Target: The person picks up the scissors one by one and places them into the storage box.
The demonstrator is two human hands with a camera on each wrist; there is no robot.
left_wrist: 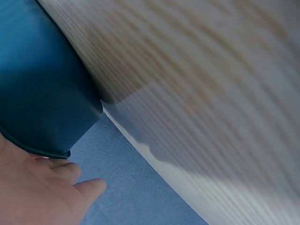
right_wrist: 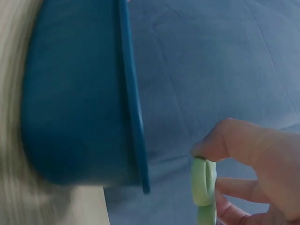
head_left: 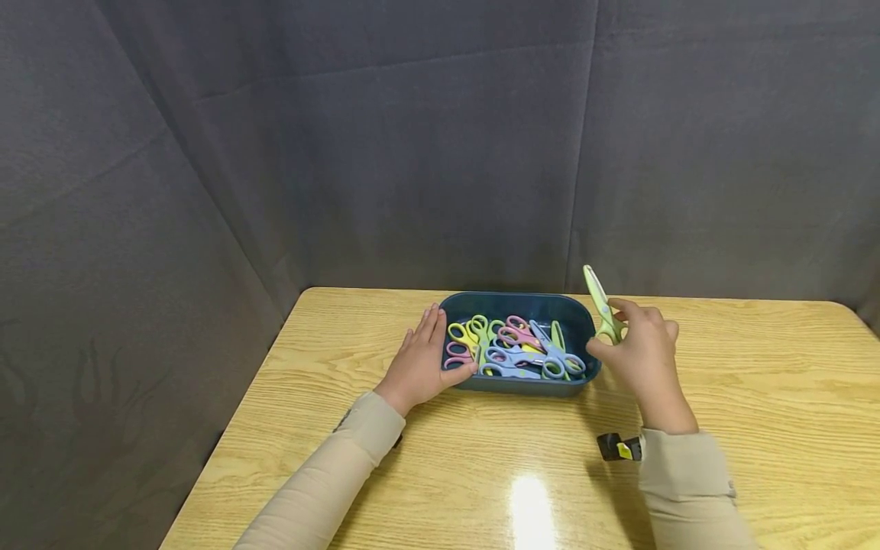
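My right hand (head_left: 642, 347) pinches a pair of light green scissors (head_left: 600, 302) by the handles, just beyond the right end of a dark blue plastic bin (head_left: 522, 386). The blades point up and lean left. In the right wrist view, the thumb and fingers close on the green handle (right_wrist: 202, 182) beside the bin's wall (right_wrist: 79, 93). My left hand (head_left: 421, 363) rests on the bin's left end, fingers straight along the rim and thumb across the front corner. Inside the bin lie several child-size scissors, among them blue scissors (head_left: 548, 347), pink scissors (head_left: 517, 333) and yellow scissors (head_left: 459, 334).
The bin stands near the back edge of a light wood-grain table (head_left: 330, 336). Behind and to the left hangs a grey cloth curtain (head_left: 426, 168). A black strap with a yellow mark (head_left: 622, 449) shows at the right wrist.
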